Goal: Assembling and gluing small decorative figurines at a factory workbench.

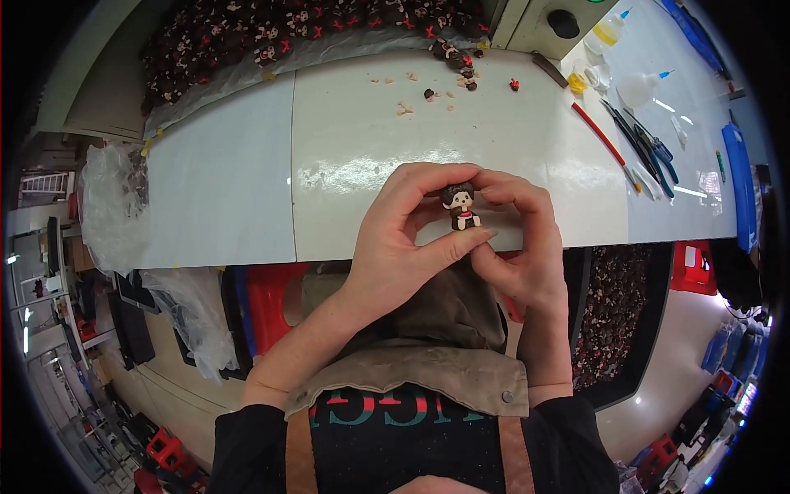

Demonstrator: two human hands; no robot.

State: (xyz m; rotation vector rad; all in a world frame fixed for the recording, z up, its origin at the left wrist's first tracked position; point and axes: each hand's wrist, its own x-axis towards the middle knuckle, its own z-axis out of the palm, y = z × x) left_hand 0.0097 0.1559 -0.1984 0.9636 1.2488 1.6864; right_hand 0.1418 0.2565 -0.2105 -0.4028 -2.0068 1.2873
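Observation:
A small brown toy figurine [462, 207] with a pale face, pale feet and a red band at its middle is held upright above the near edge of the worktable [346, 189]. My left hand [403, 226] grips it, fingers curled over its head and thumb below its feet. From the other side my right hand [527, 235] closes on it too, with fingertips at the head and thumb close to the base. The figurine's back is hidden.
Many similar figurines [313, 33] lie heaped at the back left. Small pale pieces [403, 108] are scattered on the table. Pliers [656, 155], a red-handled tool [599, 136] and blue-tipped bottles [642, 88] lie at the right. A black bin [650, 329] of small parts stands below, right.

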